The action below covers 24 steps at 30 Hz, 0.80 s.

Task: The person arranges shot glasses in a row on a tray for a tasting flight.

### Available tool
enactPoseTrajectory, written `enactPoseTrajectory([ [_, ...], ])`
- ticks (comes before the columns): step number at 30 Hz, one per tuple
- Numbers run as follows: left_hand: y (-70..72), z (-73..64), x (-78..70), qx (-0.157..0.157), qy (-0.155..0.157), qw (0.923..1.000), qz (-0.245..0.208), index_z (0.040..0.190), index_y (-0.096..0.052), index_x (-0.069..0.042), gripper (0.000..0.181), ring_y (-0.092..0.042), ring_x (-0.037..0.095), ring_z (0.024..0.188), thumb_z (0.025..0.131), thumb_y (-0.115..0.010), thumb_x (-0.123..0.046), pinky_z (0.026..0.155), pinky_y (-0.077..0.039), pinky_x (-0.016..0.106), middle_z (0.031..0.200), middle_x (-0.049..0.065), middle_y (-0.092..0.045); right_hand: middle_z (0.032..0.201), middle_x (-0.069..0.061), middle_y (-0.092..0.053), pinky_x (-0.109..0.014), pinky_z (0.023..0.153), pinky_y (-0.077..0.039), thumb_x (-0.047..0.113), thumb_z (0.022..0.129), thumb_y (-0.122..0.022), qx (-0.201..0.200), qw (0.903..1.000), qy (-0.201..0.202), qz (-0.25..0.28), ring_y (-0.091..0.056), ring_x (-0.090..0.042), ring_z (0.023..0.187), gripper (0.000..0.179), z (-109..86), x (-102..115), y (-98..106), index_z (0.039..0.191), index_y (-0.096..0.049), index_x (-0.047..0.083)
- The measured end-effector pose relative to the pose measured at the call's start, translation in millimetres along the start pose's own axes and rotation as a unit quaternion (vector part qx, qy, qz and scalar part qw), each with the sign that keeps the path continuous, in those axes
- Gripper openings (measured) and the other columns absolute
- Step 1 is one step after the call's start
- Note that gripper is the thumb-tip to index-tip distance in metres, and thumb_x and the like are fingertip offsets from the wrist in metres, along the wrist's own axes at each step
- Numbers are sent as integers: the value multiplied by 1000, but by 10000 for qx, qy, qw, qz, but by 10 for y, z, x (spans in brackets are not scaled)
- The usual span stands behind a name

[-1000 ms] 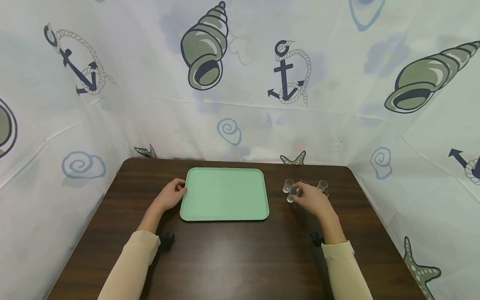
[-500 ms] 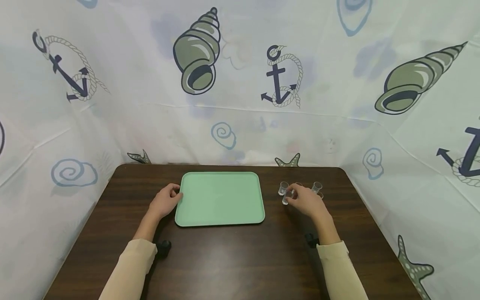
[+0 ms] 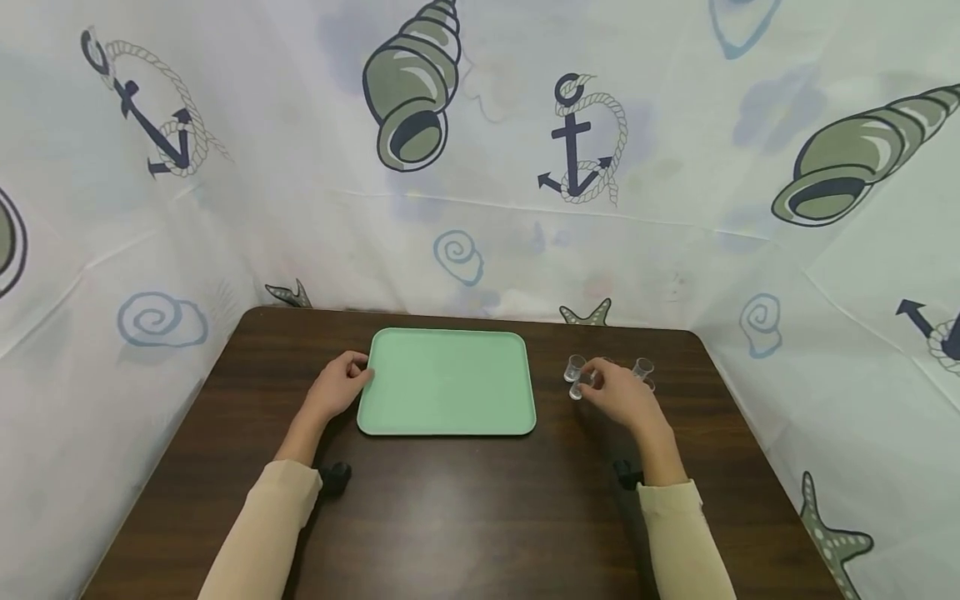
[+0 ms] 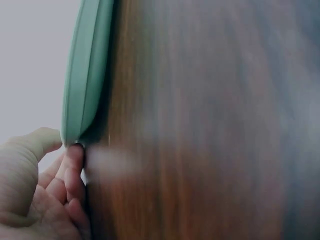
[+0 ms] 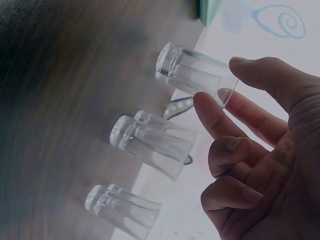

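Observation:
A light green tray [image 3: 447, 383] lies on the brown table. At its left edge, my left hand [image 3: 336, 388] pinches the rim, thumb above and fingertips at the underside in the left wrist view, where the tray's corner [image 4: 82, 75] shows. Right of the tray, my right hand [image 3: 622, 397] holds a small clear shot glass [image 5: 192, 70] by its mouth between thumb and fingers. The glass is upright, its base close to the tabletop. Several similar shot glasses [image 5: 152, 145] stand beside it, partly hidden behind the hand in the head view.
One upright shot glass [image 3: 574, 367] stands just behind the held one, another glass [image 3: 642, 368] to the right of the hand. The brown table [image 3: 450, 517] ends at a white cloth backdrop [image 3: 510, 250] printed with shells and anchors, which also covers both sides.
The head view tilts and shifts slightly. Both hands keep their grips, the left on the tray and the right on the shot glass, with little visible movement.

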<state>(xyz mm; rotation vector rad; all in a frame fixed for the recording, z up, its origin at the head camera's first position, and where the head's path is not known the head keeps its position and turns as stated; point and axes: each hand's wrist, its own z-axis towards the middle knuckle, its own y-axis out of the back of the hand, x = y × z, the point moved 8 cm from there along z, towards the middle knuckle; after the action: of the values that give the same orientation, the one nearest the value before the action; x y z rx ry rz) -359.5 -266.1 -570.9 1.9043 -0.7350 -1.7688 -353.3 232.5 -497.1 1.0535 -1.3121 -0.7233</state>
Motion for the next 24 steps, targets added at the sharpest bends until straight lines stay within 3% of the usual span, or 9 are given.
enactPoseTrajectory([
  [7, 5, -10, -53, 346, -63, 9993, -118, 153, -47, 7, 51, -53, 24, 80, 114, -55, -26, 74, -44, 37, 104, 17, -62, 108, -11, -76, -43, 70, -56, 35, 103, -72, -123, 9999, 67, 74, -68, -22, 81, 39, -41, 122, 80, 134, -68, 11],
  [19, -7, -5, -57, 350, -122, 9992, -116, 152, -48, 7, 50, -52, 24, 85, 114, -54, -25, 78, -43, 38, 105, 14, -60, 110, -9, -75, -37, 63, -49, 38, 105, -69, -190, 9994, 66, 271, -65, -19, 75, 39, -43, 301, 164, 137, -67, 15],
  [24, -8, -8, -64, 372, -137, 9991, -135, 152, -48, 7, 50, -52, 24, 85, 114, -54, -25, 77, -43, 38, 107, 15, -60, 107, -6, -75, -37, 66, -50, 38, 104, -69, -296, 9986, 239, 376, -66, -19, 80, 38, -22, 449, 195, 136, -68, 17],
])
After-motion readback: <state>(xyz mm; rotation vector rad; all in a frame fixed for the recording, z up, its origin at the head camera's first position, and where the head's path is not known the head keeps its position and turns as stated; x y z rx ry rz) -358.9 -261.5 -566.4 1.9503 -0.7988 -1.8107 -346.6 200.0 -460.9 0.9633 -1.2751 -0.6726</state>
